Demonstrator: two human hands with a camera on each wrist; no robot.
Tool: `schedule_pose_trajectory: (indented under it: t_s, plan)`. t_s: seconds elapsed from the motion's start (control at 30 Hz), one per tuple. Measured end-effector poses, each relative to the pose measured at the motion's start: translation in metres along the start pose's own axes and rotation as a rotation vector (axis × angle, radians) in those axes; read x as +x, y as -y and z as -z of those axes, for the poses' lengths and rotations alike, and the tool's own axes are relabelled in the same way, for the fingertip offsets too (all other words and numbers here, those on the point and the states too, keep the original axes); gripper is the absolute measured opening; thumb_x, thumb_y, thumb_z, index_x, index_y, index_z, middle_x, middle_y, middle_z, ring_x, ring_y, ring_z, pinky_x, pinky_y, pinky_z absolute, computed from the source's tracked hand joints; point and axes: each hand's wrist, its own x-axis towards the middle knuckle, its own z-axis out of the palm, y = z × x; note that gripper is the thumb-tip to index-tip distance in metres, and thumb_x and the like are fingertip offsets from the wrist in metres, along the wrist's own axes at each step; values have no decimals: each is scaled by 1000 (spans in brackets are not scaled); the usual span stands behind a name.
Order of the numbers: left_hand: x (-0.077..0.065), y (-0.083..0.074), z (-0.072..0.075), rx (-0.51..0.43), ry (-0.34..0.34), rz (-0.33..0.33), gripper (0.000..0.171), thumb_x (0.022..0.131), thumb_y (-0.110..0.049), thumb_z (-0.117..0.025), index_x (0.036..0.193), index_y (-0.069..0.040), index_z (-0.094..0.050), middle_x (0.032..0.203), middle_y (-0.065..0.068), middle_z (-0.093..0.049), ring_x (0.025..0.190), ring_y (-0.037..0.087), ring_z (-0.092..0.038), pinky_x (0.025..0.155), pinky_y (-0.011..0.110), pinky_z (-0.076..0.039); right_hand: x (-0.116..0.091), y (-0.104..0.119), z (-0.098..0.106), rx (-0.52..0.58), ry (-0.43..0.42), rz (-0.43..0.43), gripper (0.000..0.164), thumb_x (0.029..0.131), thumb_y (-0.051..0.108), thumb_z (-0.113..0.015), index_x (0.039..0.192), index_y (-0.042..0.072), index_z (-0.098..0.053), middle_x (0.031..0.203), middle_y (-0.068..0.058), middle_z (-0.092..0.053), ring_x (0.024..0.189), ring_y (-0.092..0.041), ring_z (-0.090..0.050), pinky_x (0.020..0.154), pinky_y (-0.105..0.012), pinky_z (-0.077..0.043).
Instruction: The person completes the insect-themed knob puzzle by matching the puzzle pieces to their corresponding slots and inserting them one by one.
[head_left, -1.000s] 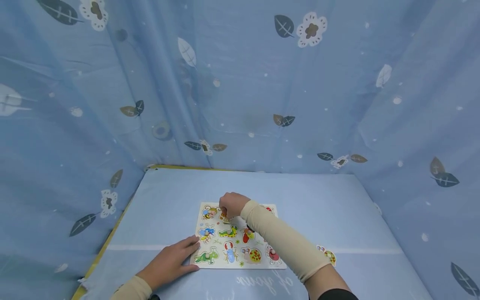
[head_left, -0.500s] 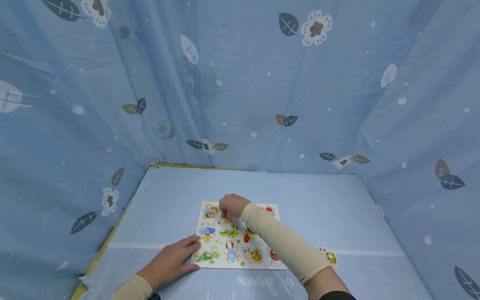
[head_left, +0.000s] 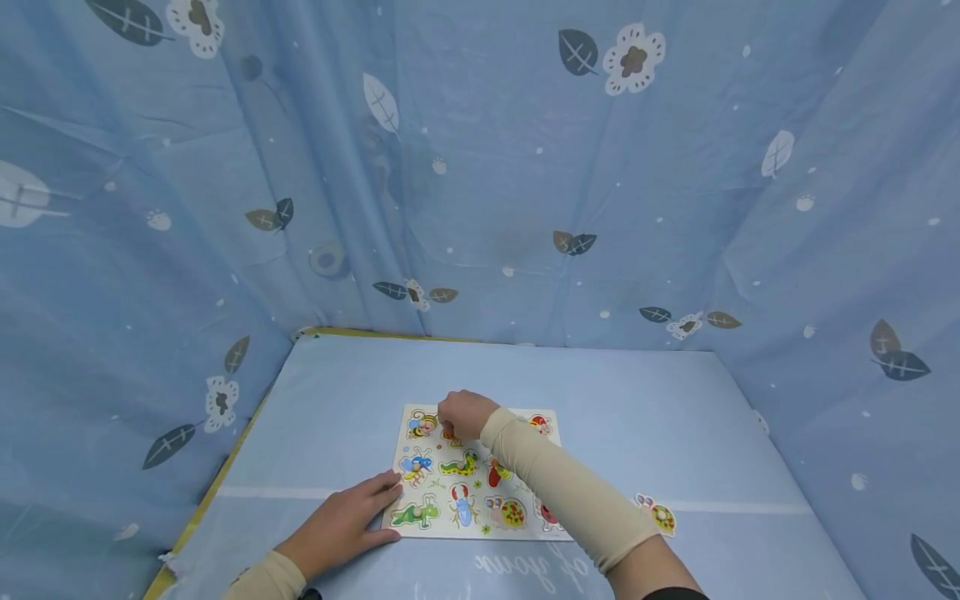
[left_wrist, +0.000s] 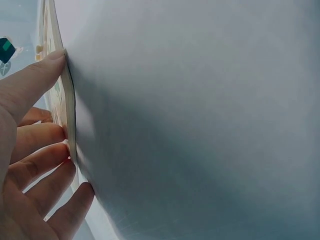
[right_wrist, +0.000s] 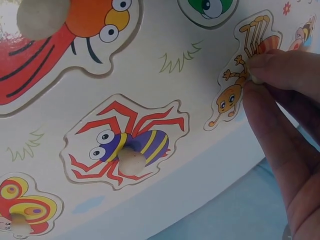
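A wooden knob puzzle board [head_left: 442, 534] with insect pictures lies on the table. In the head view my right hand [head_left: 467, 413] reaches over its back row. The right wrist view shows this hand's thumb and finger pinching the knob of the ant piece [right_wrist: 231, 97], which lies at its outline in the board; the knob is mostly hidden. My left hand [head_left: 341, 525] rests along the board's left edge, fingers extended. In the left wrist view its thumb and fingers [left_wrist: 37, 142] touch that edge. Nearest the ant in the right wrist view is a spider piece [right_wrist: 142, 147] with a knob.
A loose snail piece [head_left: 657, 515] with a spotted shell lies on the table right of the board. A similar snail picture [head_left: 506, 512] is in the board's front row. Blue patterned curtains [head_left: 480, 167] stand around the table's back and sides.
The right hand stays over the ant piece, which appears flatter in the board than a second ago. The left hand keeps its place; the head view shifts slightly.
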Motion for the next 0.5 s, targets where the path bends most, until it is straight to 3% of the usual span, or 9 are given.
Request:
schedule_pose_trajectory:
  t_s: [0.37,0.5]
  plan:
    - [-1,-3,2,-10,15,8,74,83,-61,-64,139,-14,-55,149,5,-47,133,26,-50,101,44,-51,-2,-4,-7,58,-28,8,28,88,8,-70,67,23,-60,65,12,-58,54,-4,-44,51,-18,-37]
    - [-1,-4,-1,-14,22,12,74,83,-62,-63,140,-15,-55,149,4,-47,133,25,-50,100,44,-51,-8,-6,-4,116,6,-4,19,88,7,-69,77,23,-69,74,12,-63,60,-5,-50,55,-18,-43]
